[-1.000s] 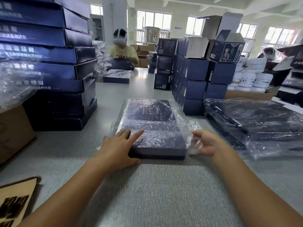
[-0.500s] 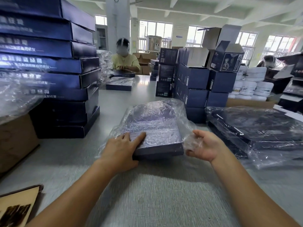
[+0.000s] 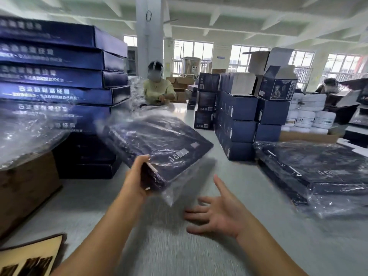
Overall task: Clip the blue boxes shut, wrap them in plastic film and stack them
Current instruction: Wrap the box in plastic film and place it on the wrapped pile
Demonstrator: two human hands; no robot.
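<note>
Far left of the film-wrapped blue box [image 3: 163, 142], a brown carton [image 3: 25, 188] stands on the grey table [image 3: 179, 251] with loose plastic film [image 3: 25, 136] heaped on top. Below and left of the box, at the frame's lower edge, lies a tan printed card [image 3: 29, 255]. Just left of the box and partly behind it rises a tall stack of flat blue boxes [image 3: 59, 76], unwrapped, with pale lettering on their sides.

The box itself is in the air over the table, tilted and blurred, with its film hanging loose past the near end. The left hand [image 3: 137, 180] grasps its near left corner, thumb on the upper face; the fingers beneath are hidden. Behind the box, a person in a yellow-green top [image 3: 157, 90] sits at the far end of the table.

Below and right of the box, the right hand [image 3: 221, 216] hovers palm up, fingers spread and released, apart from the box and holding nothing. Right of the box stand stacked small blue cartons [image 3: 239, 120]. Further right lies a pile of film-wrapped boxes [image 3: 318, 172], and behind that pile are white tubs [image 3: 310, 114]
</note>
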